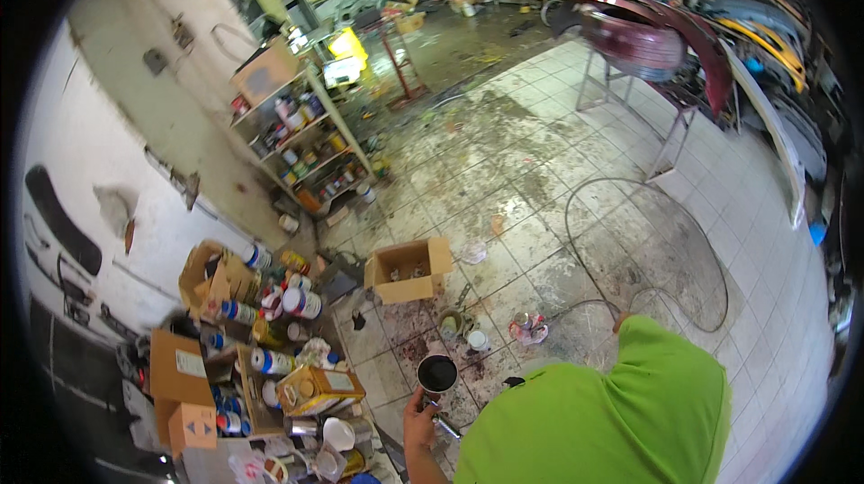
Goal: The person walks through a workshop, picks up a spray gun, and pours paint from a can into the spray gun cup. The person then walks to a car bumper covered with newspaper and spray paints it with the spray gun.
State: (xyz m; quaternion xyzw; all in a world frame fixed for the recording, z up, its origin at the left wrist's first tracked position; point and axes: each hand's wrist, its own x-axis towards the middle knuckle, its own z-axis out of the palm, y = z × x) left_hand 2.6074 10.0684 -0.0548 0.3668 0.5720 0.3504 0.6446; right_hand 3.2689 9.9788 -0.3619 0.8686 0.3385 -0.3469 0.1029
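Note:
In my left hand [419,421] I hold a spray gun [447,427] upright, its silver metal body showing below the fingers. Its round, white-rimmed cup [438,373] is uncovered at the top and dark inside. My right hand [621,321] shows only in part beyond the bright green sleeve [661,363]. Its fingers are closed around a thin dark hose [569,219], which loops across the tiles. On the floor ahead of the cup are a small can [451,324], a white-topped tub [478,340] and a crumpled red-and-white item [528,329].
An open cardboard box [441,255] sits on the stained tiled floor [504,156]. To the left, a bench [377,437] carries many cans and boxes. A shelf rack [340,111] stands by the wall. Dark red car body parts [634,39] rest on metal stands at far right.

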